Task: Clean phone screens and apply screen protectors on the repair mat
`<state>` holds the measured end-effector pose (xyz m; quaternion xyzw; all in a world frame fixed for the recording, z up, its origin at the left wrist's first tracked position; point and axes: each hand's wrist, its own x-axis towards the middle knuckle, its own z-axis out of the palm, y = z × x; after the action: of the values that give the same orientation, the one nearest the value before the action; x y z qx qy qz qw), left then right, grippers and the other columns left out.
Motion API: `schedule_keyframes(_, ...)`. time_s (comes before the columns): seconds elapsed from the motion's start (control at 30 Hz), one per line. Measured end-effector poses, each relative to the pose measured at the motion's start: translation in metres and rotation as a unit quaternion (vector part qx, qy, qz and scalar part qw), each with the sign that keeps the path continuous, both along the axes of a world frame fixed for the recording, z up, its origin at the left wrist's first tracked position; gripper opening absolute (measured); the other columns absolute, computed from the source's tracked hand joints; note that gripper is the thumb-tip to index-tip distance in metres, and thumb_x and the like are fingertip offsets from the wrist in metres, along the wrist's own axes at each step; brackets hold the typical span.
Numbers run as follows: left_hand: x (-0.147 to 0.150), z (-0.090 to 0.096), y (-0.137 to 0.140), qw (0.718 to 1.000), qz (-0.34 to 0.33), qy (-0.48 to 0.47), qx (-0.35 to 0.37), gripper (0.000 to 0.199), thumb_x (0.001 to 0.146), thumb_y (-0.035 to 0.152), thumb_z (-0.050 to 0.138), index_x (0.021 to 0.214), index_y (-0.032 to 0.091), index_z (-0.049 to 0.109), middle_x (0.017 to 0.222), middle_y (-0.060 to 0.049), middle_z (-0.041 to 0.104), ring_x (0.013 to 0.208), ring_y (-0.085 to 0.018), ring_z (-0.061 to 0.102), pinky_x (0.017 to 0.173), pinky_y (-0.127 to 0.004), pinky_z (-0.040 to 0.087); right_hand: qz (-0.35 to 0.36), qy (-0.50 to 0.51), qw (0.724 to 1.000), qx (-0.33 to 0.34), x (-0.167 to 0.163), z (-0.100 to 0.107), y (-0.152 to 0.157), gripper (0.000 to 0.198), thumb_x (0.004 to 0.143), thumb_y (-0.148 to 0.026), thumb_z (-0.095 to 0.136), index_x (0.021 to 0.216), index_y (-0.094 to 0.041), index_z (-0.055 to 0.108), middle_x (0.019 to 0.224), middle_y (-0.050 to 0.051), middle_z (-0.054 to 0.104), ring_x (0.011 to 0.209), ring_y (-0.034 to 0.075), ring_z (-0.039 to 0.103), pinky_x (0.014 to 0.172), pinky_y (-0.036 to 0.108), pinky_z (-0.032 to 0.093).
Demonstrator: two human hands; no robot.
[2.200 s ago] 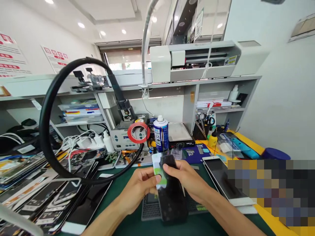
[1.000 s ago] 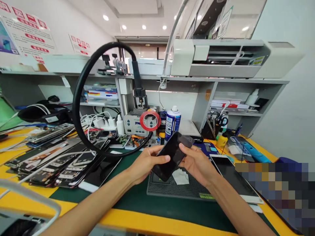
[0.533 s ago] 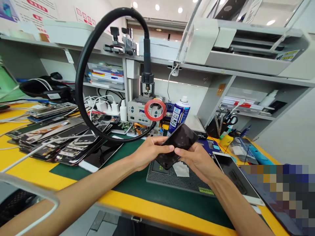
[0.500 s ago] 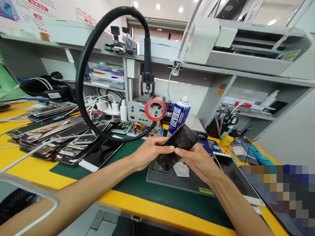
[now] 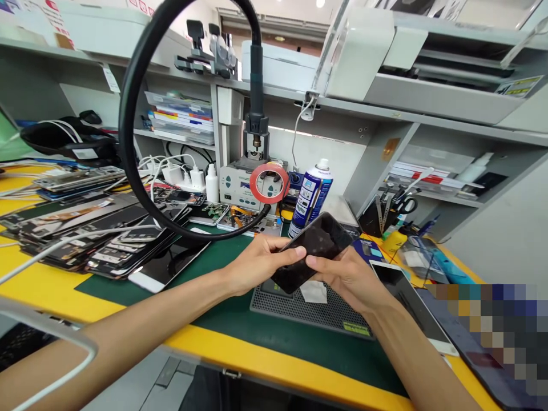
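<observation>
Nearer the wearer than the spray can (image 5: pixel 309 197), the black phone (image 5: pixel 323 237) slants, long axis running away rightward. Left hand (image 5: pixel 259 264) and right hand (image 5: pixel 345 271) grip opposite long edges, equally close.

Bright, even indoor light
1 ceiling lamp (image 5: pixel 320 3) glows well above the fingers (image 5: pixel 291 256); pixelated blocks (image 5: pixel 505 331) to their right; wide-angle stretch at the edges.

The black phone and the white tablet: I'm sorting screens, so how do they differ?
The black phone is held in the left hand and right hand; the white tablet lies face up. The black phone's front looks dark throughout; the white tablet's has white borders. The white tablet looks larger than the black phone. Both screens are dark.
</observation>
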<state>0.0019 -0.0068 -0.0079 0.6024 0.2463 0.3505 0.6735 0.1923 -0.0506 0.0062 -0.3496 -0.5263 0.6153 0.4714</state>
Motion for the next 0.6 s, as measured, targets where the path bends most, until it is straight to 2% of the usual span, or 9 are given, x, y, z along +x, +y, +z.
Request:
schedule_keyframes(0.3, -0.0038, -0.0003, 0.0037, 1.000, -0.015, 0.008, 0.005, 0.037, 0.081, 0.048, 0.075, 0.087, 0.012, 0.077, 0.078, -0.004, 0.071, 0.070, -0.017, 0.060, 0.066, -0.028, 0.044, -0.010, -0.004, 1.000, -0.003, 0.0020, -0.0025, 0.0011, 0.039, 0.077, -0.028, 0.082, 0.113, -0.021, 0.070, 0.114, 0.009, 0.073, 0.102, 0.030, 0.070, 0.084, 0.045, 0.059)
schedule_keyframes(0.47, -0.0066, 0.0009, 0.0050, 1.000, -0.028, 0.009, 0.011, 0.038, 0.082, 0.050, 0.074, 0.082, 0.012, 0.076, 0.075, -0.005, 0.069, 0.068, -0.018, 0.059, 0.064, -0.029, 0.044, -0.004, -0.005, 1.000, -0.004, 0.0018, 0.0007, -0.0011, 0.039, 0.077, -0.027, 0.082, 0.115, -0.020, 0.070, 0.110, 0.009, 0.075, 0.100, 0.030, 0.071, 0.084, 0.045, 0.059)
schedule_keyframes(0.6, -0.0074, 0.0034, 0.0049, 1.000, -0.016, 0.017, 0.019, 0.039, 0.079, 0.052, 0.074, 0.072, 0.014, 0.071, 0.067, -0.002, 0.062, 0.063, -0.016, 0.053, 0.058, -0.028, 0.040, -0.009, -0.007, 1.000, -0.014, 0.0019, 0.0012, -0.0012, 0.042, 0.075, -0.029, 0.083, 0.114, -0.021, 0.071, 0.111, 0.009, 0.075, 0.100, 0.030, 0.071, 0.083, 0.045, 0.059)
